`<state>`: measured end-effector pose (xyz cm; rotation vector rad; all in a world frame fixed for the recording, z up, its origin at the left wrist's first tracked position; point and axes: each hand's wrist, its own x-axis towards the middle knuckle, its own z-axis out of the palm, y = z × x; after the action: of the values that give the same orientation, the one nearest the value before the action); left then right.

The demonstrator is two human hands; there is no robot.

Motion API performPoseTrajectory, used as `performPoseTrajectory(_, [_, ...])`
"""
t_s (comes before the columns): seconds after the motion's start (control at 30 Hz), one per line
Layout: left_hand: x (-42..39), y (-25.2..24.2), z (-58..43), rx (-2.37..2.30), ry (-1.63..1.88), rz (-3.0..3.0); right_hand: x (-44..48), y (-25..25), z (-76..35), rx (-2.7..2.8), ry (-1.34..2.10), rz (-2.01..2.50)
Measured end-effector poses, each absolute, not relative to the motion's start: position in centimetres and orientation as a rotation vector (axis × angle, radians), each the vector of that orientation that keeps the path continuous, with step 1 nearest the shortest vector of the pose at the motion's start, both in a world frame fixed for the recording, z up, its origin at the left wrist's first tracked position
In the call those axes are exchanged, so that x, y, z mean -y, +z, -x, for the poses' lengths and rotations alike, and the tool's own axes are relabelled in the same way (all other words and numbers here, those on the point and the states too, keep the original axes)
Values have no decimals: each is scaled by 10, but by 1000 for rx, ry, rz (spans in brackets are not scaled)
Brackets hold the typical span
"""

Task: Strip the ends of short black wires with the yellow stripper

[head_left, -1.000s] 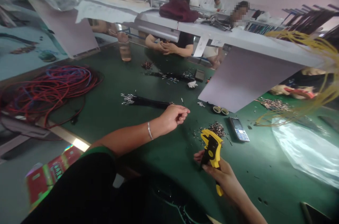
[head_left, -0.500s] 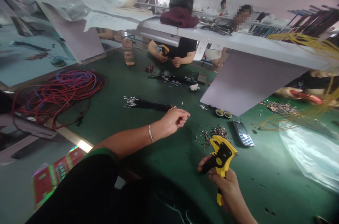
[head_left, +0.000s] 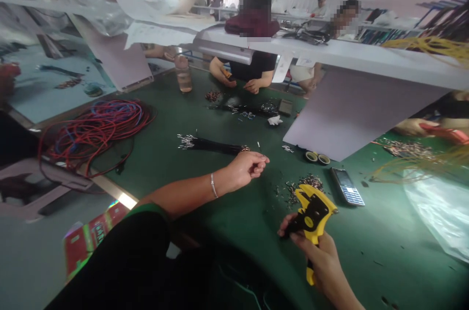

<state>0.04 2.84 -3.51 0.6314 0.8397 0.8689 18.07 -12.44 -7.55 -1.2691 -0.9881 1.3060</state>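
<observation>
My left hand (head_left: 246, 172) is closed in a pinch just right of a bundle of black wires (head_left: 216, 145) with bare, shiny ends. What its fingertips hold is too small to make out. A short pale piece (head_left: 258, 144) shows just beyond them; I cannot tell whether it is held or lying on the table. My right hand (head_left: 322, 256) grips a yellow and black wire stripper (head_left: 311, 217), its jaws pointing up and away from me. Behind the jaws lies a heap of small cut wire scraps (head_left: 311, 182).
Right of the scraps are a keypad phone (head_left: 347, 187) and two tape rolls (head_left: 317, 157). Coiled red and blue cables (head_left: 98, 129) lie at left, a clear plastic bag (head_left: 436, 212) at right. A white divider (head_left: 344, 109) stands under the shelf. A co-worker's hands (head_left: 252, 86) work opposite.
The whole view has shifted slightly, so things appear farther right. Both my hands keep their grips and places. The co-worker opposite has lowered the yellow tool.
</observation>
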Motion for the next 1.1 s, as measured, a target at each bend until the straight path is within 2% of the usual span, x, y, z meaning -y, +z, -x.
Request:
performPoseTrajectory(0.17, [-27, -34, 0, -825, 852, -627, 121, -78, -185, 1032, 1330, 1245])
performPoseTrajectory(0.63, [-25, -24, -1, -647, 785, -493, 119, -87, -178, 899, 1705, 901])
performPoseTrajectory(1.1, [-7, -23, -13, -545, 696, -526, 120, -94, -176, 962, 1837, 764])
